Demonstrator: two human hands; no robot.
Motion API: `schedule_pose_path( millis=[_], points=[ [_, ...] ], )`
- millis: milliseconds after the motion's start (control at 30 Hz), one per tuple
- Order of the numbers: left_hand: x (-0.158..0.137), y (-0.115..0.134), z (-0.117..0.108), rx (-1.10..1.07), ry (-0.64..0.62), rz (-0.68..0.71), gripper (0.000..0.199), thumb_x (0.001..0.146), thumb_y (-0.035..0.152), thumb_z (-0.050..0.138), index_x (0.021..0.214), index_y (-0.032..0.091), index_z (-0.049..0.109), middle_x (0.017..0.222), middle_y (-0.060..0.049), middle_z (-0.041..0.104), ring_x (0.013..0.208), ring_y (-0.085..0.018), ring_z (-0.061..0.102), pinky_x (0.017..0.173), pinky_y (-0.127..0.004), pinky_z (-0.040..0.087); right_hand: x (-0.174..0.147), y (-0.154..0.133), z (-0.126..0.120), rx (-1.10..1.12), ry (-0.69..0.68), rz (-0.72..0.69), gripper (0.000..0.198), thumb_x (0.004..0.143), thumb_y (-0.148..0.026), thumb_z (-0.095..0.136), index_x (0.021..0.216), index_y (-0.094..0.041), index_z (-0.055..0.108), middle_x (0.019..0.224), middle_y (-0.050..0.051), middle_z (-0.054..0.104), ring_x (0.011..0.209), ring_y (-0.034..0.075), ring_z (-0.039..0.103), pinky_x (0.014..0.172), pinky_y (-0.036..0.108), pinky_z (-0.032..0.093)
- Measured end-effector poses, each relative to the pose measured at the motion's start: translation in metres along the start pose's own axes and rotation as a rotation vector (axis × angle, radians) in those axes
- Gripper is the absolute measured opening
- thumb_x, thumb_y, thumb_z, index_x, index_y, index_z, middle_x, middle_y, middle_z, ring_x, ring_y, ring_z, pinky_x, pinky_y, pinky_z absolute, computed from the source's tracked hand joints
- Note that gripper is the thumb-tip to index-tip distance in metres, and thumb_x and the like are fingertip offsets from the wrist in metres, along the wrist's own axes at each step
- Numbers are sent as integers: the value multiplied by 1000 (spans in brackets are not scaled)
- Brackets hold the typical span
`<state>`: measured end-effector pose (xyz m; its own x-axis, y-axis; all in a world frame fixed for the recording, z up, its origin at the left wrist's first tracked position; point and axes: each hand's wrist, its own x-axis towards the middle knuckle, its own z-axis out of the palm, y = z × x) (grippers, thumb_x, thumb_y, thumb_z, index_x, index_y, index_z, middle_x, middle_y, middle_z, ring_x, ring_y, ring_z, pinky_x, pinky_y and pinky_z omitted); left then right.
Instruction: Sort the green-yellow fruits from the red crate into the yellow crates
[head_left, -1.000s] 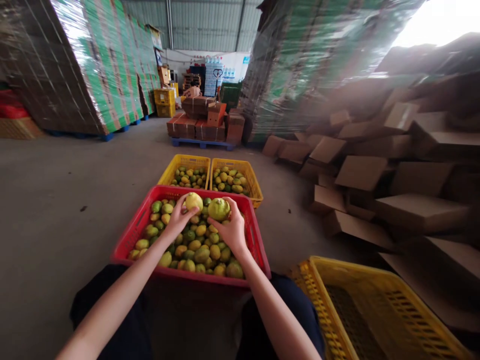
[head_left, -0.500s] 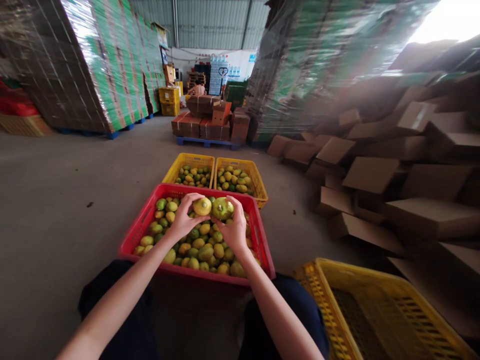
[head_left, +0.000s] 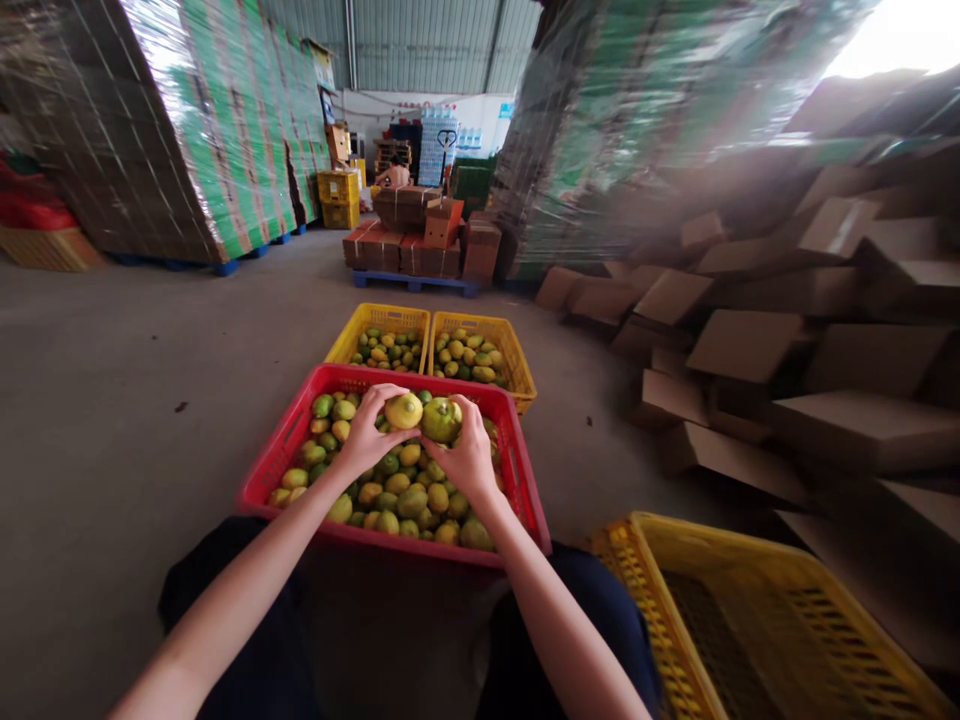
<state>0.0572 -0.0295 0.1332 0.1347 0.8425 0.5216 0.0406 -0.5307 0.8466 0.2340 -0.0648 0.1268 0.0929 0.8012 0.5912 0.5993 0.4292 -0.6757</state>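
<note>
Above the red crate, my left hand grips a yellow lemon between thumb and fingers, its tip facing me. Beside it my right hand is closed round a greener lemon. The two fruits are held side by side at about the same height, with a narrow gap between them. Below the hands, many yellow and green lemons fill the crate, which stands between my knees. Parts of the pile are hidden behind my hands and forearms.
Two yellow crates of lemons stand just beyond the red one. Another yellow crate is at lower right. Cardboard boxes lie heaped on the right. Farther back are a loaded blue pallet, wrapped stacks and a person.
The greener lemon in my right hand has turned slightly and shifted a little to the left. My left hand keeps its hold on the yellow lemon almost unmoved.
</note>
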Motion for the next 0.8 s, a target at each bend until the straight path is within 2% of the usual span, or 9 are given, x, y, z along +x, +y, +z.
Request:
schedule_pose_path(
  millis=[133, 267, 533, 800],
  points=[
    [0, -1, 1, 9, 4, -11, 51, 59, 30, 89, 104, 24, 67, 115, -8, 62, 114, -26, 53, 102, -36, 40, -2, -1, -1, 3, -71, -12, 58, 76, -34, 74, 129, -24, 51, 123, 12, 58, 112, 29, 61, 97, 46, 50],
    [-2, -2, 1, 22, -6, -48, 51, 59, 29, 89, 105, 24, 67, 115, -8, 62, 112, -26, 55, 100, -35, 42, -3, 0, -2, -1, -95, 19, 61, 74, -33, 75, 130, -26, 51, 121, 11, 60, 111, 29, 62, 97, 48, 51],
    [-7, -7, 4, -122, 14, -200, 57, 50, 22, 92, 102, 23, 69, 114, -7, 63, 109, -25, 57, 90, -30, 46, -8, 4, -7, -5, -143, 59, 63, 73, -37, 76, 130, -26, 52, 120, 10, 62, 108, 29, 63, 94, 47, 51],
    [-13, -4, 4, -243, -25, -413, 59, 49, 23, 91, 102, 20, 65, 93, -3, 67, 83, -19, 62, 73, -26, 48, -11, -5, -23, 139, -170, 138, 66, 67, -42, 80, 123, -25, 49, 117, 8, 65, 104, 28, 64, 93, 44, 51]
  ],
)
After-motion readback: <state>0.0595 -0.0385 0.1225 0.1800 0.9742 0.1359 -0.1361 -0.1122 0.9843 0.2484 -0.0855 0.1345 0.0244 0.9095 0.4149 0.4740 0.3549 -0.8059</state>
